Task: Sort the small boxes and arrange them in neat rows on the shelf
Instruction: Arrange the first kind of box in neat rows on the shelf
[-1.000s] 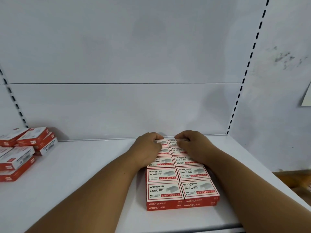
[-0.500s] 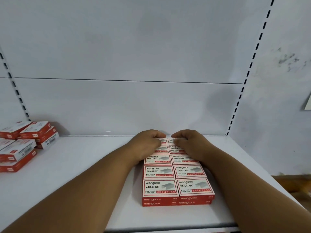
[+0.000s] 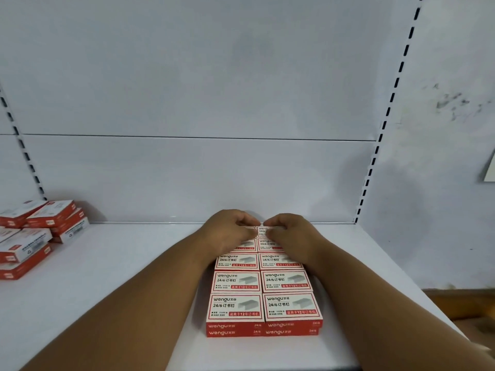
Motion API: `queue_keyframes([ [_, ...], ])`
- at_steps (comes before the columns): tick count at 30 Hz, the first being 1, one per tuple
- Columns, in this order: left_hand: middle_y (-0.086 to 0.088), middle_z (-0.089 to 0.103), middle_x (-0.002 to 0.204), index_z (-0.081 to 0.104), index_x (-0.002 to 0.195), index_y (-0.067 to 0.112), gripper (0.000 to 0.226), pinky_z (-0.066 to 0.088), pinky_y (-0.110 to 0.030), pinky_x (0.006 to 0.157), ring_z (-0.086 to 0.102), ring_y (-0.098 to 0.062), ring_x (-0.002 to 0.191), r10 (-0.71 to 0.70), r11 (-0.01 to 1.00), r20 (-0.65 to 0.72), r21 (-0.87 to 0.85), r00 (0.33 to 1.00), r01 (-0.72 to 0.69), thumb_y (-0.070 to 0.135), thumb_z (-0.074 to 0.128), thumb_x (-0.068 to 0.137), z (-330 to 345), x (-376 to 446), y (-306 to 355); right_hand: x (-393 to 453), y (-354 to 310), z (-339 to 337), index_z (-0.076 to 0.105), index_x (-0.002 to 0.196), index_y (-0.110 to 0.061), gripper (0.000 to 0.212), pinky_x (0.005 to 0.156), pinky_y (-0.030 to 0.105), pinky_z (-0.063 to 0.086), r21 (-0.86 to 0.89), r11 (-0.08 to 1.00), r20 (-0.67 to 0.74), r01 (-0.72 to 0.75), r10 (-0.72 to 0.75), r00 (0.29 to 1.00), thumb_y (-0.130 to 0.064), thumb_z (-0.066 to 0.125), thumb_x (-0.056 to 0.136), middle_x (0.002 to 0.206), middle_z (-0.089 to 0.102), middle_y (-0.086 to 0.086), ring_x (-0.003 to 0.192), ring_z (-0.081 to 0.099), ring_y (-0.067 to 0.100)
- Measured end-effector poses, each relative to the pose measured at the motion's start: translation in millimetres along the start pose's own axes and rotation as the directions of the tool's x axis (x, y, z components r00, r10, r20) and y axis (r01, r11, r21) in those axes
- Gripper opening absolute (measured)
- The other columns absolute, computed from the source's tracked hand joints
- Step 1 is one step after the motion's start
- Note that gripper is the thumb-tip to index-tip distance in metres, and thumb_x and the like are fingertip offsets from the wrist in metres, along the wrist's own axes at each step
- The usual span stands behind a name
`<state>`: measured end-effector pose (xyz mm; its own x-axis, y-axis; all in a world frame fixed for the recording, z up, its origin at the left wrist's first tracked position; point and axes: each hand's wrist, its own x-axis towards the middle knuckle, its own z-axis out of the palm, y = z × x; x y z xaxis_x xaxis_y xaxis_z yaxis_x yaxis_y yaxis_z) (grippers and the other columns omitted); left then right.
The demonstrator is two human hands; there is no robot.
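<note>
White shelf (image 3: 134, 290): both hands, left hand (image 3: 227, 231) & right hand (image 3: 292, 234), curl onto the rearmost boxes (image 3: 265, 282); nudge them evenly so rows stay flush.

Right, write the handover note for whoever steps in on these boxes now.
Left hand and right hand: both at the far end of the arranged block, fingers curled on the rearmost boxes.
Done: red-and-white staple boxes in two columns, stacked two high at the front, edges flush, on the shelf.
Left: the loose pile at the shelf's left end lies jumbled and unsorted; bring those over and line them up in rows.
</note>
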<state>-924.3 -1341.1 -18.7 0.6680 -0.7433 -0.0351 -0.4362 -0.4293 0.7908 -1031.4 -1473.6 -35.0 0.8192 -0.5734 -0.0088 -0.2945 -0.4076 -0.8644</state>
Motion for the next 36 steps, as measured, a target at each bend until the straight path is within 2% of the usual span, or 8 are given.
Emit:
queue_keyframes([
  [3, 0.012, 0.073, 0.097, 0.069, 0.108, 0.033, 0.019, 0.054, -0.023, 0.067, 0.071, -0.007, 0.077, -0.002, 1.0, 0.001, 0.005, 1.0, 0.001, 0.03, 0.066, 0.089, 0, 1, 0, 2, 3, 0, 0.069, 0.105, -0.025, 0.018, 0.078, 0.031, 0.057, 0.066, 0.998, -0.035, -0.002, 0.005, 0.999, -0.024, 0.062, 0.088, 0.091, 0.073, -0.005, 0.082, 0.071, 0.013],
  [8, 0.011, 0.073, 0.1, 0.069, 0.11, 0.032, 0.021, 0.053, -0.021, 0.07, 0.071, -0.006, 0.081, 0.004, 1.0, 0.009, -0.03, 1.0, -0.004, 0.027, 0.066, 0.089, 0, 2, -3, 7, 3, -6, 0.07, 0.101, -0.021, 0.017, 0.082, 0.044, 0.059, 0.392, 0.92, -0.142, -0.021, 0.083, 0.986, -0.015, 0.057, 0.092, 0.101, 0.069, 0.004, 0.09, 0.069, 0.025],
  [11, 0.01, 0.072, 0.102, 0.069, 0.105, 0.032, 0.019, 0.056, -0.021, 0.073, 0.07, -0.006, 0.083, -0.003, 0.985, -0.061, -0.17, 0.998, -0.007, 0.021, 0.062, 0.092, -2, 0, -5, 9, 2, -6, 0.07, 0.102, -0.018, 0.014, 0.09, 0.049, 0.055, 0.547, 0.836, -0.119, -0.05, 0.137, 0.983, -0.023, 0.059, 0.094, 0.109, 0.067, 0.006, 0.1, 0.066, 0.027],
  [14, -0.002, 0.07, 0.109, 0.072, 0.106, 0.024, 0.022, 0.059, -0.041, 0.083, 0.071, -0.021, 0.09, -0.149, 0.832, -0.127, -0.553, 0.981, 0.054, 0.019, 0.055, 0.094, -4, 1, -10, 14, 4, -6, 0.067, 0.113, -0.018, 0.033, 0.096, 0.045, 0.051, 0.58, 0.803, -0.036, -0.134, 0.189, 0.981, -0.042, 0.049, 0.098, 0.118, 0.065, 0.0, 0.108, 0.061, 0.019],
  [17, -0.006, 0.071, 0.112, 0.074, 0.104, 0.016, 0.023, 0.059, -0.04, 0.08, 0.069, -0.022, 0.096, -0.231, 0.619, -0.069, -0.78, 0.971, 0.092, 0.023, 0.055, 0.093, -4, 1, -12, 17, 1, -4, 0.067, 0.116, -0.022, 0.047, 0.101, 0.042, 0.046, 0.462, 0.875, -0.03, -0.145, 0.178, 0.983, -0.053, 0.036, 0.099, 0.122, 0.064, -0.004, 0.112, 0.058, 0.016],
  [20, -0.006, 0.072, 0.107, 0.074, 0.102, 0.015, 0.023, 0.059, -0.042, 0.082, 0.07, -0.026, 0.096, -0.226, 0.643, -0.046, -0.758, 0.973, 0.113, 0.026, 0.057, 0.092, -2, -2, -10, 13, -2, -1, 0.065, 0.119, -0.024, 0.048, 0.103, 0.038, 0.043, 0.274, 0.958, -0.049, -0.086, 0.103, 0.994, -0.052, 0.03, 0.101, 0.121, 0.065, -0.006, 0.113, 0.059, 0.015],
  [31, -0.003, 0.07, 0.106, 0.068, 0.105, 0.021, 0.023, 0.058, -0.042, 0.085, 0.071, -0.022, 0.09, -0.146, 0.819, -0.073, -0.569, 0.987, 0.079, 0.025, 0.047, 0.097, -1, -6, -2, 2, -10, -1, 0.064, 0.115, -0.025, 0.034, 0.088, 0.03, 0.052, 0.211, 0.977, 0.022, -0.026, 0.021, 1.0, -0.041, 0.038, 0.1, 0.109, 0.07, -0.012, 0.098, 0.067, 0.011],
  [36, 0.008, 0.07, 0.096, 0.066, 0.1, 0.028, 0.018, 0.05, -0.022, 0.062, 0.069, -0.009, 0.08, -0.045, 0.984, -0.064, -0.173, 0.997, 0.033, 0.02, 0.051, 0.095, 1, 0, -4, 2, -10, 3, 0.068, 0.102, -0.025, 0.017, 0.069, 0.025, 0.054, 0.127, 0.992, -0.008, -0.002, 0.003, 1.0, -0.023, 0.051, 0.097, 0.1, 0.072, -0.007, 0.081, 0.066, 0.011],
])
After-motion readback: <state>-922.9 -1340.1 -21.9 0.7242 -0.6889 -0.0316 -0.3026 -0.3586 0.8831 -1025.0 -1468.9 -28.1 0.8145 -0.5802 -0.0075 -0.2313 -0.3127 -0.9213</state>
